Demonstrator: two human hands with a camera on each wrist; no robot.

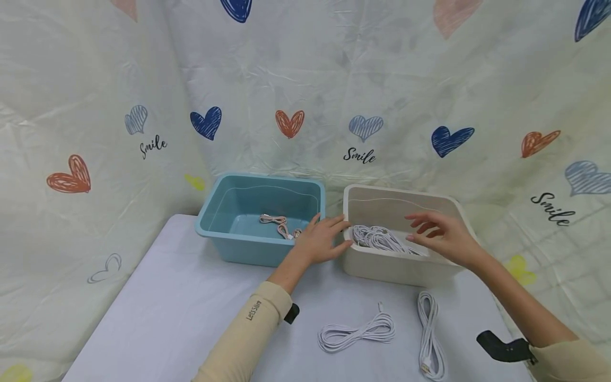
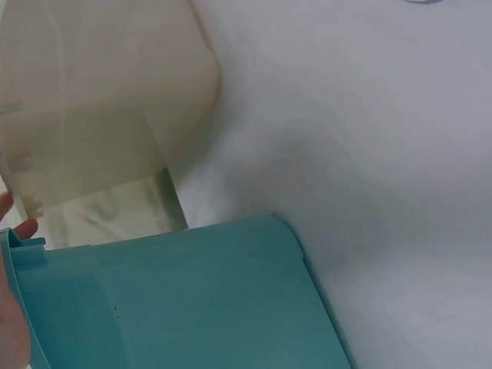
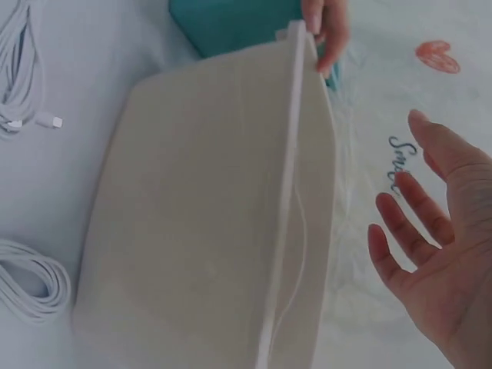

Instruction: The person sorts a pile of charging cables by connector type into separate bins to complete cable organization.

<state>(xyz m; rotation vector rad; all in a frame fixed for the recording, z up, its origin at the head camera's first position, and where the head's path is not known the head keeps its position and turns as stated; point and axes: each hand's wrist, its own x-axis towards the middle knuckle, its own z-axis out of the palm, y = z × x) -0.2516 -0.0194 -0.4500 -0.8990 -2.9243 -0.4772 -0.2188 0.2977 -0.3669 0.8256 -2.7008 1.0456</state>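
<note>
Your left hand gripped the near-left corner of the beige bin, frame centre, steadying it. Your right hand hovered spread wide, empty, above the white cables piled inside. The teal bin sat just left.

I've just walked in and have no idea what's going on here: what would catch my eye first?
Two bins side by side at the table's far edge: a teal bin with a pinkish cable, and a cream bin heaped with white cables. The left hand grips the cream bin's corner; the right hand hovers open above it.
</note>
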